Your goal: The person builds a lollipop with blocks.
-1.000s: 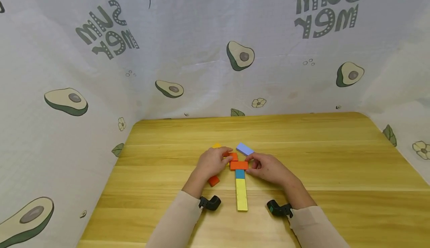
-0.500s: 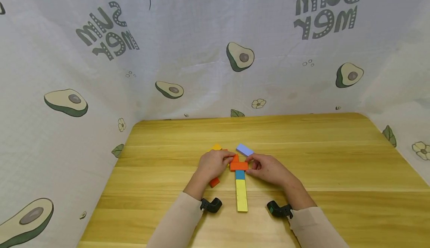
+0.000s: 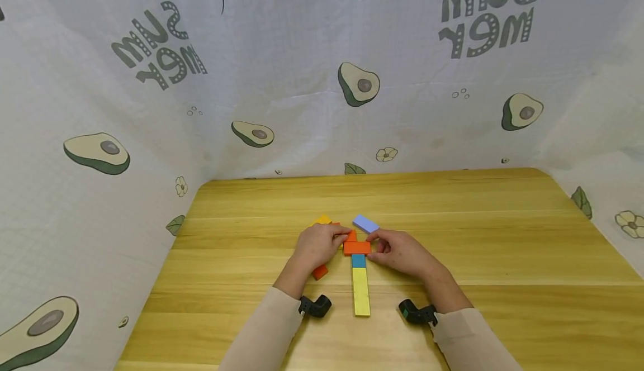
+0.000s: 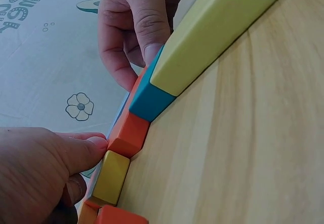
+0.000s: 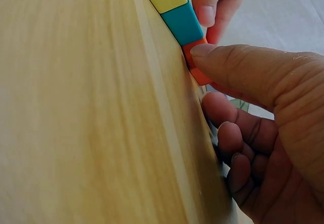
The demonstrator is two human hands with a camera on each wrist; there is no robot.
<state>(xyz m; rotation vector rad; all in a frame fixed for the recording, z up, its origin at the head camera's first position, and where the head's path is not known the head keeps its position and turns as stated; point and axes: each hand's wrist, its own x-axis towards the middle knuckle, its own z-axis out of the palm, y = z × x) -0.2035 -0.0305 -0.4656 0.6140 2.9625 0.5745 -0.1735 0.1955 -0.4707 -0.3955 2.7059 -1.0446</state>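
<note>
In the head view a yellow long block [image 3: 360,293], a small blue block [image 3: 358,261] and an orange rectangular block [image 3: 357,248] lie end to end, the orange one crosswise. Behind it a smaller orange block [image 3: 353,237] shows a triangular outline, partly covered by my left hand [image 3: 316,246], whose thumb and forefinger pinch it. My right hand [image 3: 399,252] holds the right end of the orange rectangular block between thumb and forefinger. The right wrist view shows that thumb [image 5: 223,59] against the orange block [image 5: 200,76], its other fingers curled. Another yellow block [image 4: 112,177] sits near the left hand.
A lilac block [image 3: 365,224] lies behind the right fingertips. An amber block [image 3: 323,220] and a red-orange block [image 3: 320,272] lie around the left hand, partly hidden by it. The wooden table [image 3: 478,220] meets a printed cloth [image 3: 302,80] at its back edge.
The left fingers have come closer together, and the small orange block behind the crosspiece has changed from a flat-topped to a triangular outline. My right hand has stayed in place.
</note>
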